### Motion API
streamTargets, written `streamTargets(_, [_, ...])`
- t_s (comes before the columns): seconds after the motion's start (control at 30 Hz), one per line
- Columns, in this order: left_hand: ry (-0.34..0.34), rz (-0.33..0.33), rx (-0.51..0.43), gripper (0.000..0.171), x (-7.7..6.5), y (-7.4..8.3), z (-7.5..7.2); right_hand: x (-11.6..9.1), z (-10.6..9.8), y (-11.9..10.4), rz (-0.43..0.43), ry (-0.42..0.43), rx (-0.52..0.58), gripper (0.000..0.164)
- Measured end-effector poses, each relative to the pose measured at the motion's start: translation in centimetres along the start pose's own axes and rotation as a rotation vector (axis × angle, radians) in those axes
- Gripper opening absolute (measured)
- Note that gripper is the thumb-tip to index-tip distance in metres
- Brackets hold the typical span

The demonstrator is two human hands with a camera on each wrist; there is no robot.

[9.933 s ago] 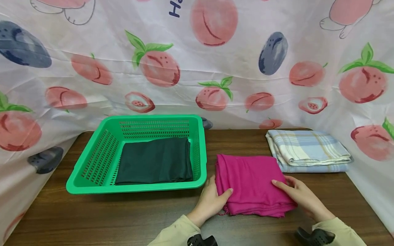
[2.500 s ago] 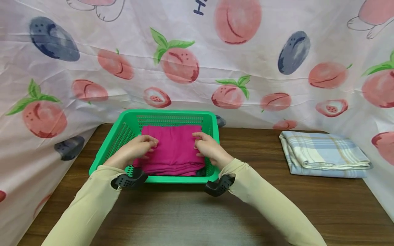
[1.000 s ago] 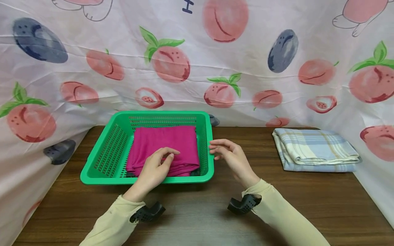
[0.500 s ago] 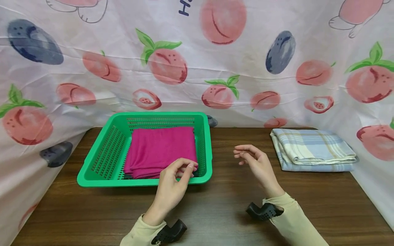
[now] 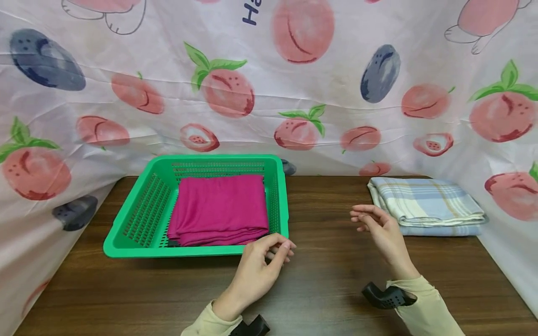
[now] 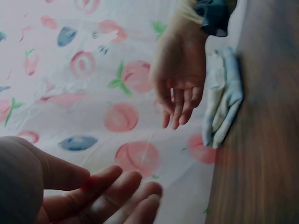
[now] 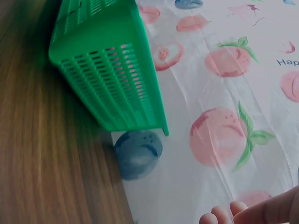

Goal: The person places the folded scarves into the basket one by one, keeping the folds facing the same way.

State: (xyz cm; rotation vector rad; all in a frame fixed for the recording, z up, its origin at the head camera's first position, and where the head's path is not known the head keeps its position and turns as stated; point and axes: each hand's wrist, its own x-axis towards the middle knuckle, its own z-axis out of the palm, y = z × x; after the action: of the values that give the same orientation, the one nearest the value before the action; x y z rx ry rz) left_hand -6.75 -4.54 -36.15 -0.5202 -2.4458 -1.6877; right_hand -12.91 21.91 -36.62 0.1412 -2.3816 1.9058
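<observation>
A folded magenta cloth point(image 5: 220, 210) lies inside the green plastic basket point(image 5: 168, 252), over a dark cloth of which only a sliver shows at the front. My left hand point(image 5: 256, 270) hovers by the basket's front right corner, fingers loosely bent and holding nothing. In the left wrist view, the fingers of my left hand point(image 6: 100, 193) have nothing between them. Farther right, my right hand point(image 5: 386, 233) is raised over the table, also with nothing in it. Nearest to it is a folded blue and white plaid cloth point(image 5: 428, 200), just behind its fingers.
The brown wooden table point(image 5: 323, 280) reaches back to a hanging white curtain point(image 5: 328, 84) printed with fruit, which also closes off both sides. The basket's slatted side wall point(image 7: 107, 88) stands left in the right wrist view.
Earlier the magenta cloth lay on the table between both hands; later it is in the basket. Since then both hands have left it and moved right, the right hand up to the plaid cloth.
</observation>
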Motion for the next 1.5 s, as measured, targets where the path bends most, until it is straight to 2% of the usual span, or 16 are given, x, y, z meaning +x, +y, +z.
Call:
streamTargets(0.2, [-0.109, 0.045, 0.071, 0.015, 0.0, -0.2, 1.9, -0.1, -1.0, 0.4, 0.002, 0.020, -0.111, 0.028])
streamTargets(0.4, [-0.142, 0.036, 0.101, 0.016, 0.1, -1.6, 4.2, 0.1, -2.3, 1.8, 0.010, 0.071, -0.189, 0.029])
streamTargets(0.5, [-0.138, 0.010, 0.114, 0.015, 0.2, -2.3, 5.0, 0.3, -3.1, 2.7, 0.029, 0.113, -0.218, 0.029])
streamTargets(0.67, [-0.101, -0.024, 0.129, 0.013, 0.4, -2.7, 5.8, 0.2, -4.3, 3.7, 0.016, 0.135, -0.396, 0.032])
streamTargets(0.87, [-0.094, -0.074, 0.107, 0.017, 0.7, -2.7, 6.4, 0.3, -4.8, 4.0, -0.062, 0.152, -0.609, 0.037])
streamTargets(1.0, [-0.078, -0.111, 0.071, 0.020, 0.8, -2.8, 6.8, 0.6, -5.0, 4.3, -0.161, 0.175, -0.654, 0.037])
streamTargets(1.1, [-0.068, -0.118, 0.054, 0.021, 0.8, -2.8, 6.9, 0.8, -5.4, 4.3, -0.185, 0.187, -0.671, 0.040])
streamTargets(1.23, [-0.077, -0.136, 0.052, 0.022, 0.8, -2.9, 6.9, 1.0, -6.1, 4.3, -0.109, 0.133, -0.714, 0.053])
streamTargets(1.5, [-0.096, -0.177, 0.069, 0.022, 0.8, -3.0, 7.1, 2.2, -7.6, 5.3, 0.033, -0.034, -0.868, 0.075])
